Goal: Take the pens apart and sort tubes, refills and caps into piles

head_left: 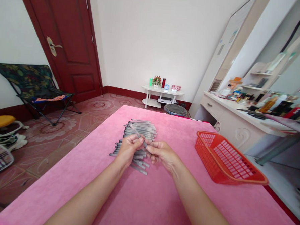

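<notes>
Both hands hold one slim grey pen (145, 144) above the table, slanting down from upper left to lower right. My left hand (131, 145) pinches it between thumb and fingers near its middle. At its lower right end, the thumb and fingers of my right hand (161, 152) close on it. Beneath and behind the hands lies a spread of many similar pens (140, 128), grey and see-through with dark ends mostly pointing left. The hands hide part of this spread. A few pens lie loosely at its near side.
A pink cloth (145, 199) covers the table. On its right stands a red plastic basket (212, 164). Beyond it is a dressing table (240, 120) crowded with bottles. A folding chair (38, 83) stands on the left by a red door (60, 37); a low white stand (163, 89) is at the far wall.
</notes>
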Tool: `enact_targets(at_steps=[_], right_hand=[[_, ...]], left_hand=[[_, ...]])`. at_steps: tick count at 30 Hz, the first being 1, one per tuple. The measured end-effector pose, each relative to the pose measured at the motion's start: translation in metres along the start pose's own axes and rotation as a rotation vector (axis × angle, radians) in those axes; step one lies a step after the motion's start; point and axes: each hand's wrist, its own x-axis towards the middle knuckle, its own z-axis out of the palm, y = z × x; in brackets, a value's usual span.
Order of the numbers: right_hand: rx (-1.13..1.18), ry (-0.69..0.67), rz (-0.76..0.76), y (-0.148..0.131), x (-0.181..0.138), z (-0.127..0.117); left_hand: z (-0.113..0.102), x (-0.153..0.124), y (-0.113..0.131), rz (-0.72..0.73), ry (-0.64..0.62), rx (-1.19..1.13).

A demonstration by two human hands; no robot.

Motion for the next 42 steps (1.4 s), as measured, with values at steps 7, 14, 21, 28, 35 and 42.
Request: enact_targets(at_steps=[7,14,21,28,35,42], right_hand=[[-0.077,0.006,-0.051,0.004,0.004,-0.002],[-0.129,0.046,-0.073,0.006,0.007,-0.001],[-0.162,0.085,-0.106,0.003,0.005,0.004],[-0.293,0.198,-0.173,-0.001,0.002,0.01],[-0.716,0.377,-0.333,0.004,0.004,0.005],[-1.159,0.589,-0.403,-0.008,-0.011,0.021]], left_hand=[[0.003,-0.002,0.003,-0.005,-0.007,0.012],[0.008,-0.005,0.007,-0.014,0.034,-0.004],[0.009,-0.006,0.01,-0.015,0.039,-0.018],[0.007,-0.005,0.004,0.0,0.036,-0.007],[0.011,-0.008,0.002,0.0,0.091,-0.039],[0.016,-0.009,0.001,-0.051,0.165,-0.105]])
